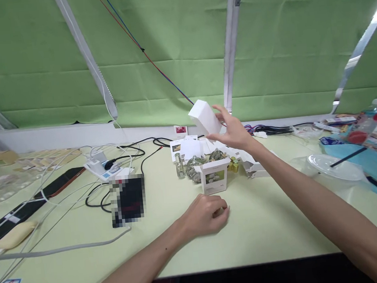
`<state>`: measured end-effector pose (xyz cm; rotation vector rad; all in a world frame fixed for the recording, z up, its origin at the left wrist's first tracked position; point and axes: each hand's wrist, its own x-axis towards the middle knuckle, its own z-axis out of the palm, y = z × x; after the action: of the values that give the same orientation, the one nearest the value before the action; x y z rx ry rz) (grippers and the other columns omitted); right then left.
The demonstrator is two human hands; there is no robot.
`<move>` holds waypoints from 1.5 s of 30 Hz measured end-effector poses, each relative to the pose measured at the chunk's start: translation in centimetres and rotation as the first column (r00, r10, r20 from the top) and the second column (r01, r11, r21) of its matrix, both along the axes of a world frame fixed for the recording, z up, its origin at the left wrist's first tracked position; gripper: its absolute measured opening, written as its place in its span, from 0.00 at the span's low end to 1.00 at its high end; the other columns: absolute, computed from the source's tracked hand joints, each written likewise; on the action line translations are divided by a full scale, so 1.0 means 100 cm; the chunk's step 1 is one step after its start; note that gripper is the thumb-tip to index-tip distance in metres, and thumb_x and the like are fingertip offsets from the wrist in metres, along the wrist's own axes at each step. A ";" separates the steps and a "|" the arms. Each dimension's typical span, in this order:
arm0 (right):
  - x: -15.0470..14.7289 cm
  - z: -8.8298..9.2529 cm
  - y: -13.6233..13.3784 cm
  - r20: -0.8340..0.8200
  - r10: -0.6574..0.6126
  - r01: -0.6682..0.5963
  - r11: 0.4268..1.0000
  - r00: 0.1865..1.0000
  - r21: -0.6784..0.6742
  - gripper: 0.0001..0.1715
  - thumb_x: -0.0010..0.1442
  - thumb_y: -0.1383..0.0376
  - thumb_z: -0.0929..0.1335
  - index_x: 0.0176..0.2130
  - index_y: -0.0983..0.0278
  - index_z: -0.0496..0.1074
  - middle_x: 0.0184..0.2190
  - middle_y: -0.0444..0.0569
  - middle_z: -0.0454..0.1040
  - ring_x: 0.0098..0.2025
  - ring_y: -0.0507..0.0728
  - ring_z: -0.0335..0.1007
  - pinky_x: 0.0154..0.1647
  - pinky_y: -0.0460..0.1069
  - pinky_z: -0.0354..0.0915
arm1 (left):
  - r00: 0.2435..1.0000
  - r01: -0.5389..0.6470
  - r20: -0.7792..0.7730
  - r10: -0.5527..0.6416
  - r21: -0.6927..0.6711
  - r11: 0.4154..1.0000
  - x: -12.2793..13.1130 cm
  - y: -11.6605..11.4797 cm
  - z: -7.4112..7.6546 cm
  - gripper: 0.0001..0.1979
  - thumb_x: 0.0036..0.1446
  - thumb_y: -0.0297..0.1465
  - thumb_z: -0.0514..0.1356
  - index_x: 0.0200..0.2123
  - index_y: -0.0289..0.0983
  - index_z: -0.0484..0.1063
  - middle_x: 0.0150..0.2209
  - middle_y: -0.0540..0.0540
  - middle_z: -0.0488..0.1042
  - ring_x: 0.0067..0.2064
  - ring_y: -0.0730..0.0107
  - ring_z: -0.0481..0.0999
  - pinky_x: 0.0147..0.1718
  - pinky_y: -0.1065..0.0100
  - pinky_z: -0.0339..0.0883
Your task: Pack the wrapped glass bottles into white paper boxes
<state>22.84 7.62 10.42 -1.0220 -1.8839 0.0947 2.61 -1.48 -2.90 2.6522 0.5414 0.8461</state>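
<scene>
Above the back of the table, my right hand (232, 130) grips a plain white cardboard box (204, 117) between thumb and fingers, with the box tilted. My left hand (205, 215) rests on the tabletop with its fingers curled in, and nothing shows in it. Just beyond it stands a small white printed carton (214, 179) with a picture on its front, its top apparently unclosed. Behind that carton are green-tinted glass bottles (195, 169), a slim clear vial (179, 166) and several gold caps (233, 164).
White cards and papers (187, 149) lie at the back, and flattened white packaging (254, 164) is beside my right forearm. A power strip (112, 170) with tangled cables and a blurred-out dark object (131, 201) sit left. A lidded plastic tub (334, 170) stands right.
</scene>
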 end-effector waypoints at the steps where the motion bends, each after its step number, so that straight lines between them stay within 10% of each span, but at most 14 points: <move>1: 0.003 -0.003 -0.006 -0.027 -0.020 0.021 0.999 0.999 0.046 0.55 0.49 0.55 0.77 0.68 0.61 0.55 0.59 0.62 0.72 0.59 0.72 0.69 0.59 0.69 0.65 | 1.000 -0.014 0.002 0.014 0.002 1.000 0.000 0.000 0.000 0.15 0.60 0.25 0.54 0.20 0.37 0.63 0.18 0.53 0.61 0.21 0.77 0.54 0.22 0.69 0.50; 23: 0.015 -0.083 -0.057 -0.447 -0.215 0.354 0.900 0.868 0.253 0.49 0.52 0.55 0.78 0.65 0.58 0.57 0.53 0.56 0.73 0.53 0.65 0.73 0.54 0.63 0.70 | 0.972 -0.231 0.003 0.234 -0.149 0.962 0.004 0.004 0.004 0.10 0.62 0.25 0.56 0.38 0.36 0.78 0.44 0.42 0.80 0.43 0.63 0.79 0.41 0.65 0.73; 38: 0.016 -0.089 -0.067 -0.589 -0.074 0.296 0.910 0.805 0.290 0.42 0.54 0.57 0.77 0.61 0.57 0.58 0.52 0.54 0.73 0.52 0.62 0.73 0.55 0.60 0.68 | 0.967 -0.255 -0.040 0.252 -0.160 0.954 0.005 0.003 0.006 0.11 0.61 0.25 0.56 0.42 0.37 0.78 0.46 0.42 0.80 0.46 0.60 0.80 0.46 0.60 0.74; 45: 0.011 -0.091 -0.075 -0.596 0.020 0.253 0.894 0.803 0.370 0.30 0.63 0.48 0.67 0.58 0.56 0.55 0.39 0.49 0.71 0.37 0.59 0.73 0.38 0.55 0.69 | 0.967 -0.255 -0.046 0.250 -0.166 0.953 0.003 0.003 0.007 0.10 0.62 0.26 0.57 0.42 0.37 0.78 0.47 0.41 0.80 0.45 0.61 0.79 0.42 0.62 0.75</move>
<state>23.97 0.15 1.30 -0.6874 -1.1853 -0.0790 2.93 -1.18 -2.25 2.4736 0.9324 0.7963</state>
